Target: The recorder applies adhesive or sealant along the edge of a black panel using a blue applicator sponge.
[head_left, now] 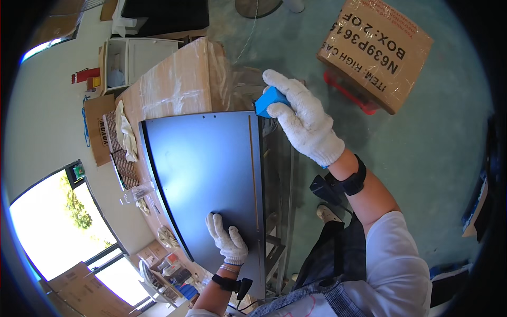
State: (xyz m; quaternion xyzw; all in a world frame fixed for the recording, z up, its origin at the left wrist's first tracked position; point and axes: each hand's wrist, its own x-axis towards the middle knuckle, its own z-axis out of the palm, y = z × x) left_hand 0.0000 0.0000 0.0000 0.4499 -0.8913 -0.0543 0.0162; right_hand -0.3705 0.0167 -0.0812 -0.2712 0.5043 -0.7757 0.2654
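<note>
A large dark grey-blue panel [203, 169] with black edging lies on the workbench. My left hand [228, 242], in a white knit glove, rests flat on the nearer part of it with the fingers stretched out. At the panel's far right corner, my gloved right hand [306, 124] grips a blue block [271, 102] between thumb and fingers. The block is against or just above the corner; which of the two I cannot tell. A narrow brownish groove [253, 174] runs along the panel near its right edge.
Beyond the panel stands a plastic-wrapped wooden board stack [174, 79]. A cardboard box [377, 53] sits on a red stool [351, 95] on the green floor. Pale gloves [125, 132] lie along the bench's left side. A metal frame [274, 248] is below the panel's right edge.
</note>
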